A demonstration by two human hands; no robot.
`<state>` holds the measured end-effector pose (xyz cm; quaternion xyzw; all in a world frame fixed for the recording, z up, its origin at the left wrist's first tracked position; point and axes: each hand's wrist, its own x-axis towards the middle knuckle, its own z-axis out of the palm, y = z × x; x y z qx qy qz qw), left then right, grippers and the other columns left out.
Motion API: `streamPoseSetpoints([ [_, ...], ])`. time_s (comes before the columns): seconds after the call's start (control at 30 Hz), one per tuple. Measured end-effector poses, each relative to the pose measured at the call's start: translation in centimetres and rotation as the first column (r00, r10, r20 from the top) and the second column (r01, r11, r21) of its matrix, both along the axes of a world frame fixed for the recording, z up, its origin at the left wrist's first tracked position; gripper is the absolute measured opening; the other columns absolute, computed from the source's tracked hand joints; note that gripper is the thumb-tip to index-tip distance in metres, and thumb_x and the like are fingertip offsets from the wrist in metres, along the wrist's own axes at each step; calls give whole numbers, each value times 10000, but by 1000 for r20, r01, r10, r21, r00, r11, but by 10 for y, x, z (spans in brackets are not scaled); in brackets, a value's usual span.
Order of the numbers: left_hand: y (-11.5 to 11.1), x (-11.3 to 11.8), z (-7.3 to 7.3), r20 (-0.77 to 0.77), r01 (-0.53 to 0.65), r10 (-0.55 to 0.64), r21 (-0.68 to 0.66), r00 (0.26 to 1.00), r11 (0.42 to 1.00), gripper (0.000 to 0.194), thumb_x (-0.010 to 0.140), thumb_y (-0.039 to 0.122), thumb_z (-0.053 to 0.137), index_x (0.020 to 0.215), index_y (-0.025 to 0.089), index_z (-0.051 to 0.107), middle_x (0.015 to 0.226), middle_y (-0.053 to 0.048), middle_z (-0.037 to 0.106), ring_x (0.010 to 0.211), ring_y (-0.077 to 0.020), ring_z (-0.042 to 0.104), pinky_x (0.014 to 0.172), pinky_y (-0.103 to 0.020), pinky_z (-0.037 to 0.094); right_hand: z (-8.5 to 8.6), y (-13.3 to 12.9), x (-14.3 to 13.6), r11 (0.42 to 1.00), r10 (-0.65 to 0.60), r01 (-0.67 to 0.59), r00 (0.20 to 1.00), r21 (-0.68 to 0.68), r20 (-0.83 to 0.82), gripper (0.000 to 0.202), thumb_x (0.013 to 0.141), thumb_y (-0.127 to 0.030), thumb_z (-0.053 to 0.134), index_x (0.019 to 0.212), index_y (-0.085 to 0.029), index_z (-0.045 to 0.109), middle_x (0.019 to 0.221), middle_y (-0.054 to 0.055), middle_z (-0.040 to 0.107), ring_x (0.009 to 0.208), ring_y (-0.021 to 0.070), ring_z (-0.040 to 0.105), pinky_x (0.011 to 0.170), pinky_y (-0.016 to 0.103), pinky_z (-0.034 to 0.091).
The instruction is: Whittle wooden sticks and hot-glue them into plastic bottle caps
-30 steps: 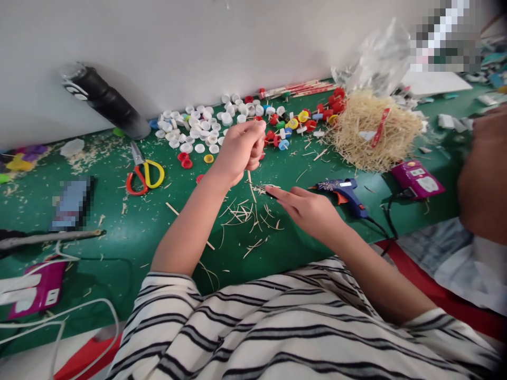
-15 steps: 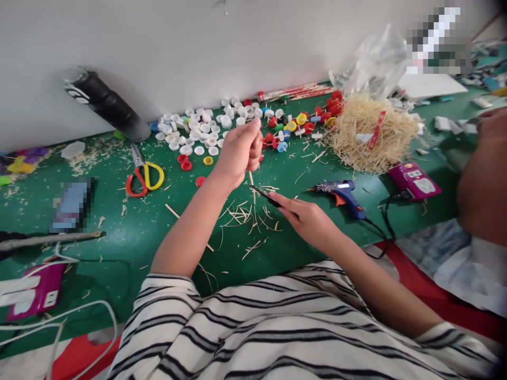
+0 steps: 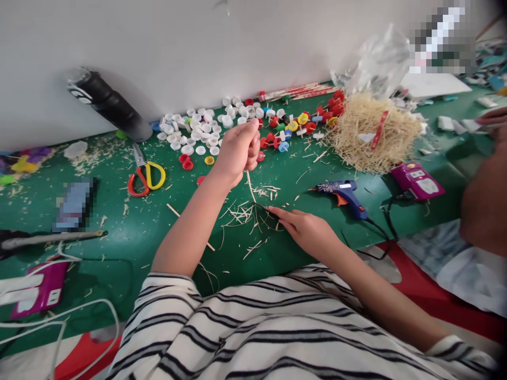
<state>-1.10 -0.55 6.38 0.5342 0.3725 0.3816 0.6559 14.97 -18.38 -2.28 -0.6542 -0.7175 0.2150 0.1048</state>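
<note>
My left hand (image 3: 240,149) is closed in a fist around a thin wooden stick (image 3: 250,186), whose lower end sticks out below the fist and slants down to the table. Low over the table, my right hand (image 3: 303,226) grips a dark, slim knife (image 3: 263,207); its handle is mostly hidden by the fingers. The blade meets the stick near its lower tip. Under and around them lie curled wood shavings (image 3: 240,214). Left of these, a longer bare stick (image 3: 173,210) lies partly under my left forearm.
Behind my hands are white bottle caps (image 3: 204,127), caps on sticks (image 3: 303,119) and a heap of wood shreds (image 3: 374,137). A glue gun (image 3: 345,198) lies right, scissors (image 3: 144,177) and a black bottle (image 3: 109,105) left. Another person's arm (image 3: 483,195) is at far right.
My right hand has moved slightly down and left with the knife, along the stick to its lower end. My left hand has stayed almost in place.
</note>
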Motion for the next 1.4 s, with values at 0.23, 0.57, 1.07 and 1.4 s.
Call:
streamPoseSetpoints([
  [0.23, -1, 0, -1, 35, 33, -32, -4, 999, 999, 460, 1010, 620, 560, 771, 244, 445, 520, 112, 221, 380, -43, 168, 396, -223, 137, -1, 2, 7, 999, 51, -52, 996, -12, -70, 504, 1099, -303, 472, 1583, -383, 588, 1156, 52, 806, 913, 194, 733, 698, 268, 495],
  [0.57, -3, -8, 1, 89, 192, -184, -85, 979, 978, 185, 979, 329, 552, 829, 248, 480, 502, 115, 279, 363, -50, 198, 396, -196, 183, 20, 22, 10, 974, 79, -74, 997, 212, -17, 504, 1136, -427, 370, 1568, -360, 619, 807, 28, 586, 641, 139, 487, 619, 263, 371],
  [1.07, 10, -8, -7, 181, 247, -233, -58, 955, 967, 172, 956, 221, 524, 810, 234, 434, 496, 122, 283, 374, -22, 172, 407, -142, 166, -7, 22, 3, 995, 57, -28, 949, 96, -310, 543, 1102, -352, 419, 1628, -320, 549, 959, 61, 765, 776, 186, 620, 753, 310, 490],
  [1.4, 12, -11, -3, 152, 242, -226, -98, 962, 965, 213, 943, 189, 509, 752, 222, 420, 505, 114, 269, 374, -7, 165, 412, -146, 166, -11, 14, 1, 998, 18, -4, 967, 57, -256, 533, 1113, -375, 423, 1632, -336, 538, 917, 50, 736, 735, 168, 615, 727, 299, 475],
])
